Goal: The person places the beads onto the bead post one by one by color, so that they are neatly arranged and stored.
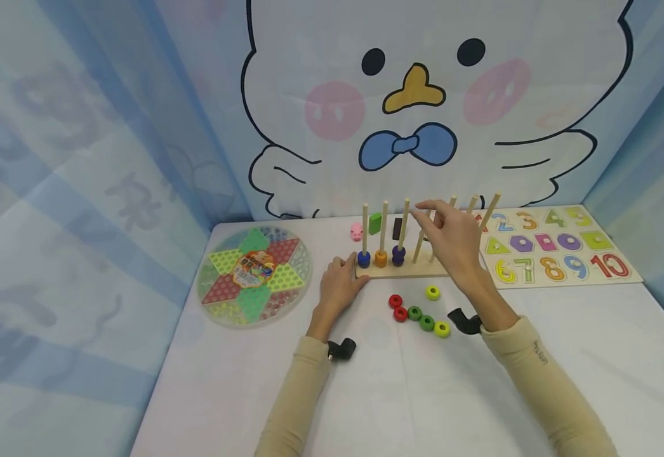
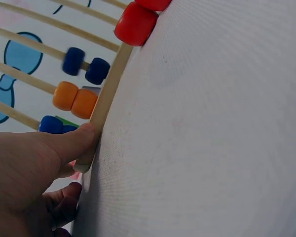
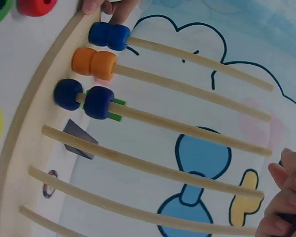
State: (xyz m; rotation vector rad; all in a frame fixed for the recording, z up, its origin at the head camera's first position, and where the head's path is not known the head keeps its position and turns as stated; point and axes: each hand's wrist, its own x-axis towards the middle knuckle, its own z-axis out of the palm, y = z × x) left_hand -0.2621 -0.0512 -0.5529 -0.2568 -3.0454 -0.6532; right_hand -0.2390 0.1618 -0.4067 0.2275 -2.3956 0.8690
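Note:
A wooden peg rack with several upright pegs stands on the table. My left hand grips its left end, the thumb lying on the base. Blue beads sit on the first peg and orange beads on the second. On the third, the upper dark blue bead stands a little apart from the lower dark blue bead. My right hand is beside the upper part of the pegs, fingers loosely bent with no bead between the fingertips. A dark patch shows by its fingers in the right wrist view.
Before the rack lie red beads, green beads and yellow beads. A round star-patterned game board is at left, a number and shape puzzle board at right. A pink pig figure and a green block stand behind.

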